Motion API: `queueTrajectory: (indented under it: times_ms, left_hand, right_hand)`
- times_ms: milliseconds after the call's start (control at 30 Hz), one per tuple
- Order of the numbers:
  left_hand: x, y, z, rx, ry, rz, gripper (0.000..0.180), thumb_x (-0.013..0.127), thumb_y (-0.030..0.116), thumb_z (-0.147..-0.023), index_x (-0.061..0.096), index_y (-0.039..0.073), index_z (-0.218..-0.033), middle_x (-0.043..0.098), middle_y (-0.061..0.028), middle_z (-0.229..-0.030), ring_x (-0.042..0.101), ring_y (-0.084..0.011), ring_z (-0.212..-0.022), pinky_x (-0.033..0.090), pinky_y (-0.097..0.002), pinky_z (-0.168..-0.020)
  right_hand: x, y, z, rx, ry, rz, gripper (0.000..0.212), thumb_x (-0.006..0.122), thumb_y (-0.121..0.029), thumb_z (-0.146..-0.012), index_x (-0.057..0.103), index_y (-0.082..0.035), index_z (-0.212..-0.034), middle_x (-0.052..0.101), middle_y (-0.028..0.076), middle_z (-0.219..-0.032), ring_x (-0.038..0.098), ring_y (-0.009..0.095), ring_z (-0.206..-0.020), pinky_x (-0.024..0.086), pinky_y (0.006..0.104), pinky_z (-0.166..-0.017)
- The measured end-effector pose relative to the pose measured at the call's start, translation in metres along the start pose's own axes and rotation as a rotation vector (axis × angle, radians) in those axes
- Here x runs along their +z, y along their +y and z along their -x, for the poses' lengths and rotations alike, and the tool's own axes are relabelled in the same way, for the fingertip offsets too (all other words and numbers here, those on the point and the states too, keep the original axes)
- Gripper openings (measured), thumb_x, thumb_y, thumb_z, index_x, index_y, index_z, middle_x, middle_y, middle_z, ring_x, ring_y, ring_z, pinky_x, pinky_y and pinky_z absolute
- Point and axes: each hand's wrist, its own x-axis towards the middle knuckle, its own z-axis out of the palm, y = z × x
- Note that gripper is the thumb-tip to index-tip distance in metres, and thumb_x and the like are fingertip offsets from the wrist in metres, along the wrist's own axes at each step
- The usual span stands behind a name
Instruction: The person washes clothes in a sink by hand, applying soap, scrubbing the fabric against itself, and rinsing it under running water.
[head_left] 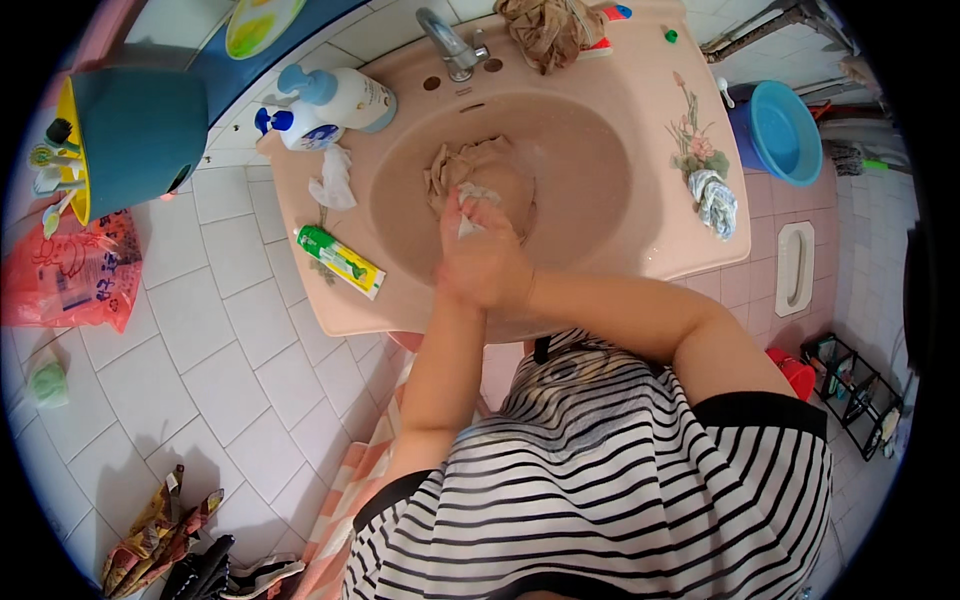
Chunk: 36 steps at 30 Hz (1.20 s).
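Note:
My left hand [456,255] and my right hand [502,262] are closed and pressed together over the basin of a pink sink [585,225]. The right hand overlaps the left and hides part of its fingers. A small whitish lump [478,194] shows at the fingertips; whether it is foam, soap or cloth, I cannot tell. Just beyond the fingers, a crumpled wet tan cloth [490,160] lies in the basin and partly touches them. Behind the basin stands a chrome faucet [455,48].
Pump bottles [362,98], a white crumpled tissue [334,178] and a toothpaste tube [340,262] sit on the left rim. A brown cloth [545,30] lies at the back, a striped cloth [713,203] on the right. A blue basin [786,132] stands beyond the sink.

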Motion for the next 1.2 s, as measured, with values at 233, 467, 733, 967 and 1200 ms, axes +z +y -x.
queueTrajectory:
  times_ms: [233, 467, 733, 967, 1200]
  left_hand:
    - [-0.012, 0.011, -0.029, 0.114, -0.022, -0.102, 0.040, 0.038, 0.046, -0.093, 0.049, 0.010, -0.079, 0.045, -0.0026, -0.065, 0.045, -0.0174, -0.060, 0.043, -0.0358, -0.060]
    - [-0.082, 0.060, -0.082, -0.110, -0.101, 0.185, 0.015, 0.054, 0.016, -0.091, 0.047, 0.012, -0.078, 0.039, -0.0012, -0.063, 0.038, -0.0110, -0.053, 0.038, -0.0265, -0.049]
    - [0.022, -0.020, -0.013, 0.020, 0.233, -0.240, 0.025, 0.047, 0.039, -0.092, 0.051, 0.017, -0.080, 0.056, -0.0010, -0.075, 0.056, -0.0165, -0.067, 0.049, -0.0309, -0.058]
    - [-0.076, 0.021, -0.051, -0.061, -0.603, -0.078, 0.035, 0.042, 0.040, -0.092, 0.057, 0.012, -0.107, 0.062, -0.0059, -0.107, 0.059, -0.0238, -0.098, 0.048, -0.0410, -0.084]
    - [-0.002, -0.009, -0.025, -0.046, 0.019, -0.033, 0.035, 0.043, 0.043, -0.092, 0.058, 0.012, -0.098, 0.064, -0.0072, -0.097, 0.062, -0.0251, -0.088, 0.052, -0.0395, -0.073]
  right_hand:
    - [-0.105, 0.004, -0.073, 0.102, -0.709, 0.102, 0.023, 0.057, -0.031, -0.081, 0.064, -0.013, -0.094, 0.061, 0.009, -0.072, 0.061, 0.028, -0.067, 0.048, 0.0401, -0.060]
    - [-0.127, -0.037, -0.063, -0.397, -0.540, 0.033, 0.017, 0.063, -0.025, -0.069, 0.063, -0.011, -0.078, 0.061, 0.008, -0.073, 0.059, 0.026, -0.072, 0.047, 0.0411, -0.062]
    - [-0.077, 0.021, -0.074, 0.259, -0.293, -0.125, 0.014, 0.062, -0.021, -0.066, 0.058, -0.009, -0.070, 0.059, 0.008, -0.071, 0.057, 0.030, -0.072, 0.037, 0.0512, -0.082]
    - [-0.084, -0.062, -0.066, -0.268, 0.024, -0.134, 0.018, 0.063, -0.024, -0.068, 0.058, -0.006, -0.071, 0.058, 0.014, -0.071, 0.054, 0.033, -0.064, 0.045, 0.0432, -0.064]
    - [-0.072, 0.009, -0.080, 0.215, -0.226, -0.075, 0.016, 0.062, -0.023, -0.068, 0.059, -0.008, -0.071, 0.057, 0.018, -0.075, 0.055, 0.038, -0.081, 0.044, 0.0464, -0.070]
